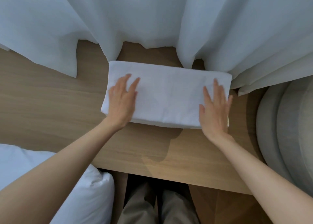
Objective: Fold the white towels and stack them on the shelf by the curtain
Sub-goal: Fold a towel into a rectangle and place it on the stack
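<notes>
Lying flat on the wooden shelf (50,108), the folded white towel (167,95) sat just in front of the curtain (152,20), whose hem touched its far right corner. The left hand (121,101) rested on the towel's left end, fingers straight and slightly spread. The right hand (215,108) rested on its right end, fingers straight and close together. White bedding (88,190) lay at lower left, a grey cushion (288,130) at right.

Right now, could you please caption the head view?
Left hand and right hand flat on a folded white towel on the shelf by the curtain.
</notes>
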